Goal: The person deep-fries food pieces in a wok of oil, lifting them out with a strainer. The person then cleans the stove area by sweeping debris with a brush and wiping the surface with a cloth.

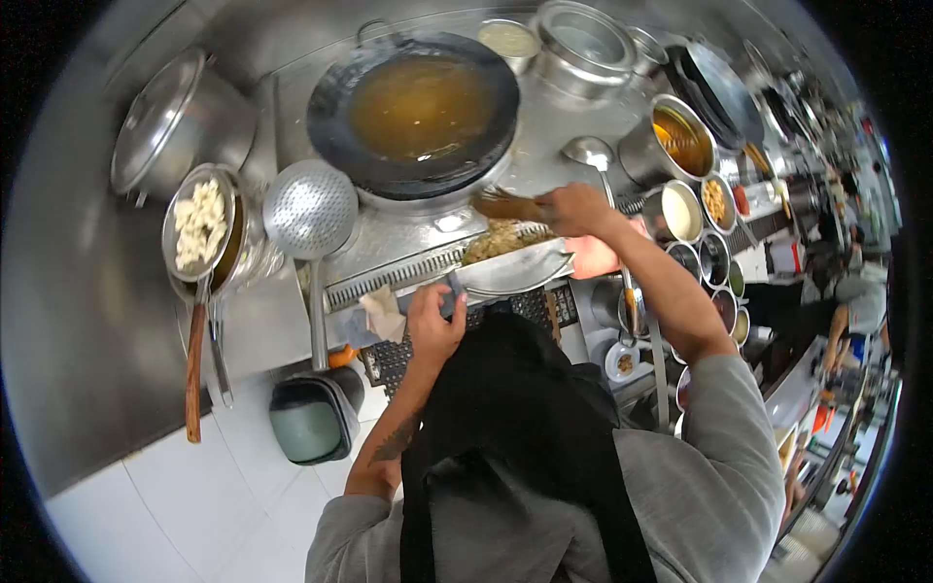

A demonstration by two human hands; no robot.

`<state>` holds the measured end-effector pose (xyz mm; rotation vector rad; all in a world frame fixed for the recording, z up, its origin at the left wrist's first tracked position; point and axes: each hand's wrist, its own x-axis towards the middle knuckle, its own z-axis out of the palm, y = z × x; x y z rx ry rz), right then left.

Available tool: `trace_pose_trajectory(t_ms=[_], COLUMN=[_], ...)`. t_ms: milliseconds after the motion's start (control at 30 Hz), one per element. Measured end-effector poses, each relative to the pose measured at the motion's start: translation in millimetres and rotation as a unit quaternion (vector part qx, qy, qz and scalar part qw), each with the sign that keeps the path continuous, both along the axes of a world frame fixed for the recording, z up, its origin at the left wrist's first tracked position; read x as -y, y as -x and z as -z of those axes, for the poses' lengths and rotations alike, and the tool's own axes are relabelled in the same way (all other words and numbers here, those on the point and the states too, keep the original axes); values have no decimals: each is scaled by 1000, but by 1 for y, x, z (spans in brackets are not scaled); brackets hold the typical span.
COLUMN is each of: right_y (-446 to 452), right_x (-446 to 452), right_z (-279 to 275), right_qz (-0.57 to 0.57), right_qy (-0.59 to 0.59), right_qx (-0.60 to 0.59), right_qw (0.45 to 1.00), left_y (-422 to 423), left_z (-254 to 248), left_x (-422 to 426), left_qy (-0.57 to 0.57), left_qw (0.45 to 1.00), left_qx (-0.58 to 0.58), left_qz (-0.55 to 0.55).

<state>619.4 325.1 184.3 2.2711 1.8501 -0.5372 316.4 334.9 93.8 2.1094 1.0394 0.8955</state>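
Note:
My right hand (580, 210) grips a brown bamboo brush (507, 206), held above the stove's front edge. Below the brush, golden-brown food bits (501, 241) lie at the back of an oval metal tray (515, 274). My left hand (434, 323) is closed around a grey-blue cloth (453, 291) at the tray's left end. Behind them sits a black wok (326, 117) with brownish oil (420, 105) in it.
On the left are a perforated skimmer (309, 209), a strainer of pale pieces (200, 223) and a lidded pot (185, 126). To the right stand a ladle (588, 151), an oil pot (680, 136) and several ingredient containers (677, 214). A bin (311, 423) stands below.

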Motion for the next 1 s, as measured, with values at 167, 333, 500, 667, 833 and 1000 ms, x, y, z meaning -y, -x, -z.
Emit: trace_pose_trajectory(t_ms=[167, 333, 500, 667, 833, 1000], right_y=[-20, -53, -101, -136, -139, -139], right_x=[27, 23, 46, 89, 124, 145], right_z=[24, 59, 10, -62, -54, -62], right_qz=[-42, 48, -37, 253, 288, 399], right_qy=[40, 12, 48, -17, -192, -201], right_qx=[16, 7, -126, -297, -246, -380], right_qw=[998, 999, 990, 921, 905, 810], left_y=[-60, -148, -230, -286, -313, -255], left_z=[-19, -25, 8, 31, 55, -46], left_x=[23, 69, 121, 141, 142, 67], left_qy=[39, 31, -118, -219, -238, -205], left_qw=[990, 926, 861, 861, 820, 858], left_qx=[-64, -66, -109, -95, -209, 44], left_qz=[118, 369, 483, 449, 477, 469])
